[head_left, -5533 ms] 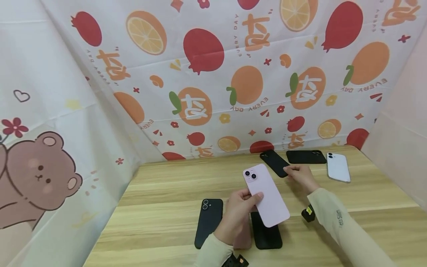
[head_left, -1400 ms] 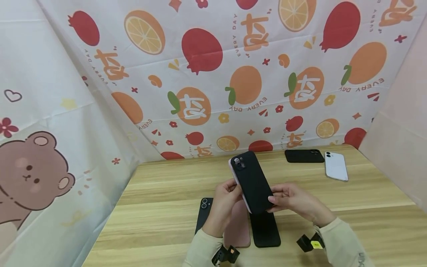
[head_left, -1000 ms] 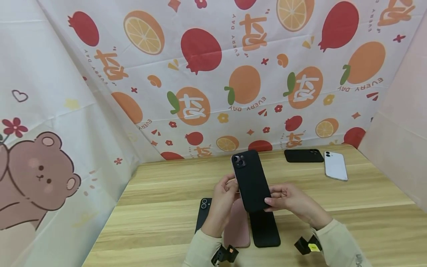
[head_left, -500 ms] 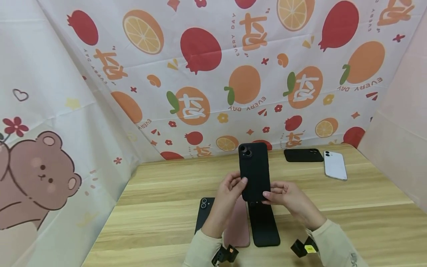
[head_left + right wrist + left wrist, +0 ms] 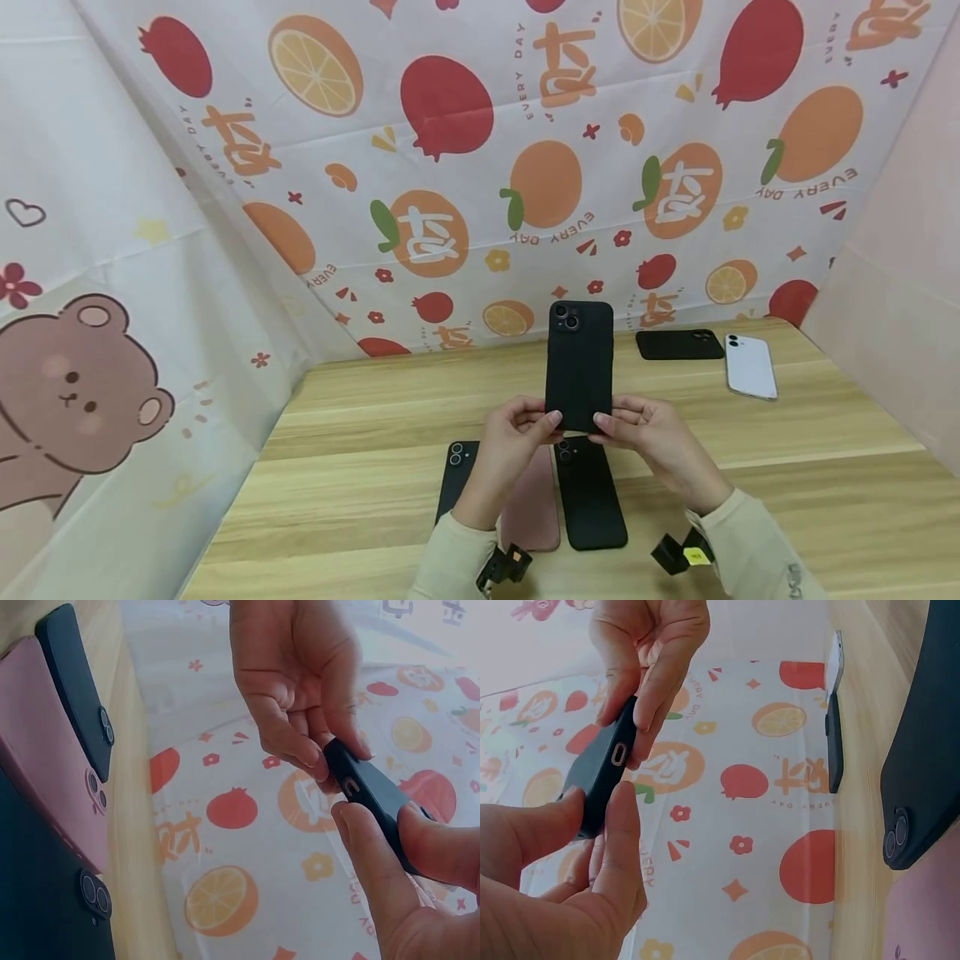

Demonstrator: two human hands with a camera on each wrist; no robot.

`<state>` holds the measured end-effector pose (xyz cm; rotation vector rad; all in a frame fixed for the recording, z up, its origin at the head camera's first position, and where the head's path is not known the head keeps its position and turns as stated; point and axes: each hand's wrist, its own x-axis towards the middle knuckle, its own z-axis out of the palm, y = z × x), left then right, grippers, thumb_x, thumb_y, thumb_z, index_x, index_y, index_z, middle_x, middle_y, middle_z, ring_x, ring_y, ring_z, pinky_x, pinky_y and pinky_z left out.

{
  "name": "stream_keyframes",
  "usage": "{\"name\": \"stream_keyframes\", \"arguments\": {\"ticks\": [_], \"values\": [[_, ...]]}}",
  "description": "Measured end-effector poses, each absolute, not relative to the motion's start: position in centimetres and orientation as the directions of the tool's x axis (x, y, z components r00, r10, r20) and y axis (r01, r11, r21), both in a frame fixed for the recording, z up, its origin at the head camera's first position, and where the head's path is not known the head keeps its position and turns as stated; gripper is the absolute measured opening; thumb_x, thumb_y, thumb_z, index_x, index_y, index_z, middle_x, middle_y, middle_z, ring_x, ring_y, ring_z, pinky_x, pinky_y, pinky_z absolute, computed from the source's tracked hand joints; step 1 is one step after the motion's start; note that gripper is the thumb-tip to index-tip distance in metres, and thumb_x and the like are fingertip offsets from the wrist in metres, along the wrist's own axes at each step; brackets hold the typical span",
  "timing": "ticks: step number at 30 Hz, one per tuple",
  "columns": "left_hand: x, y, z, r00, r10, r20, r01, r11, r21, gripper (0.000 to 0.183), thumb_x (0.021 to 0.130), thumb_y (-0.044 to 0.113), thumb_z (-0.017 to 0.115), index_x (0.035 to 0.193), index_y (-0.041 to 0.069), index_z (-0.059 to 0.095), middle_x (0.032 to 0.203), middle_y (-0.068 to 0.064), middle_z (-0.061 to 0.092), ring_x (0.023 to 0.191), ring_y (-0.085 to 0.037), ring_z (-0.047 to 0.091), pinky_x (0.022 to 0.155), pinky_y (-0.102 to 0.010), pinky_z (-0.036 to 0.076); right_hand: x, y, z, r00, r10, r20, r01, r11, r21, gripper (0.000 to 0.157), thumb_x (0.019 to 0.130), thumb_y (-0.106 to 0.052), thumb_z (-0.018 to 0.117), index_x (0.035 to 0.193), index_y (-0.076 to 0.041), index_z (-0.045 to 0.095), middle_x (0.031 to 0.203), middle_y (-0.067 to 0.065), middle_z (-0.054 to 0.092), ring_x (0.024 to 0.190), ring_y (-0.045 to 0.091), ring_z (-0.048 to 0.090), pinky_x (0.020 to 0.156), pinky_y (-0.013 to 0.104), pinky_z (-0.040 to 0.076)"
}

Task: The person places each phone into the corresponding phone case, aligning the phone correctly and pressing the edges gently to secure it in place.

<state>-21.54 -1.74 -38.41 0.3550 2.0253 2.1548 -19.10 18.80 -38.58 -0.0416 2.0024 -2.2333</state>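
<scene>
Both hands hold up a phone in a black case (image 5: 581, 367), back facing me, with two camera lenses at its top left corner. My left hand (image 5: 517, 458) pinches its lower left edge between thumb and fingers. On the opposite lower edge, my right hand (image 5: 660, 446) grips it the same way. Each wrist view shows the port cutout (image 5: 619, 754) in the bottom end, between the hands. Below, a black phone (image 5: 592, 496), a pink phone (image 5: 534, 504) and a dark phone (image 5: 456, 479), partly behind my left hand, lie side by side on the table.
At the back right of the wooden table (image 5: 360, 483), a black phone case (image 5: 678, 344) lies sideways beside a white phone (image 5: 752, 367). A fruit-print curtain (image 5: 480, 275) hangs along the back edge, with pale cloth on either side.
Earlier my left hand held a pink phone while my right reached for a black case. The two came together, the pink edge vanished from view, and the cased phone turned upright and rose.
</scene>
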Motion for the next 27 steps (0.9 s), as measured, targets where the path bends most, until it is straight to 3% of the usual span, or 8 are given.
{"name": "stream_keyframes", "arguments": {"ticks": [8,14,21,27], "values": [[-21.44,-1.53,-38.46,-0.962,0.263,0.071,0.045,-0.102,0.994,0.019,0.088,0.003,0.068,0.103,-0.008,0.063,0.082,-0.007,0.066,0.074,-0.014,0.068,0.076,-0.033,0.056,-19.15,19.07,-38.47,-0.985,-0.166,-0.047,0.059,-0.066,-0.996,0.053,0.094,-0.011,0.062,0.134,0.016,0.039,0.118,0.019,0.064,0.095,0.019,0.068,0.088,0.034,0.051],[-21.39,-1.48,-38.52,-0.960,0.271,0.061,0.032,-0.112,0.993,0.019,0.089,0.003,0.067,0.103,-0.009,0.062,0.081,-0.006,0.065,0.073,-0.013,0.067,0.076,-0.032,0.056,-19.30,19.62,-38.39,-0.979,-0.202,-0.014,0.014,0.002,-1.000,0.048,0.096,-0.020,0.061,0.128,0.013,0.050,0.112,0.014,0.068,0.098,0.018,0.068,0.090,0.034,0.051],[-21.35,-1.23,-38.52,-0.962,0.271,0.045,0.013,-0.118,0.993,0.019,0.087,0.001,0.068,0.103,-0.008,0.062,0.080,-0.005,0.064,0.071,-0.011,0.066,0.075,-0.032,0.056,-19.49,19.52,-38.25,-0.999,-0.031,0.036,-0.036,-0.021,-0.999,0.049,0.097,-0.023,0.059,0.130,0.011,0.047,0.107,0.005,0.070,0.094,0.009,0.066,0.086,0.025,0.051],[-21.33,-1.40,-38.28,-0.940,0.342,0.013,-0.020,-0.092,0.996,0.018,0.089,0.004,0.067,0.102,-0.006,0.060,0.080,-0.004,0.061,0.074,-0.013,0.066,0.078,-0.034,0.056,-19.37,19.24,-38.32,-0.997,0.043,0.059,-0.063,-0.099,-0.993,0.047,0.096,-0.017,0.061,0.128,0.014,0.048,0.101,-0.002,0.071,0.092,0.009,0.067,0.084,0.025,0.052]]}}
